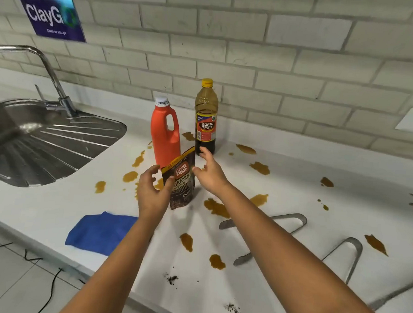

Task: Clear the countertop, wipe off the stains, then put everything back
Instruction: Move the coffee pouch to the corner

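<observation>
Both hands at the coffee pouch (181,184), stained countertop (294,183)

Left hand (152,191) at the pouch's left edge, fingers curled, thumb against the front; reads as a grip on it. Right hand (209,172) just right of the pouch's top, fingers spread and relaxed, holding nothing; its fingertips reach toward the base of the vinegar bottle (206,118), contact unclear. Pouch stands upright, tilted slightly, directly in front of the orange jug (165,133); bottle just right of the jug, both near the tiled wall. Brown stains (216,207) scattered across the white surface. Blue cloth (100,232) lies near the front edge, under the left forearm. Two metal tongs (290,221) lie right of the right forearm. Sink (36,134) at far left
</observation>
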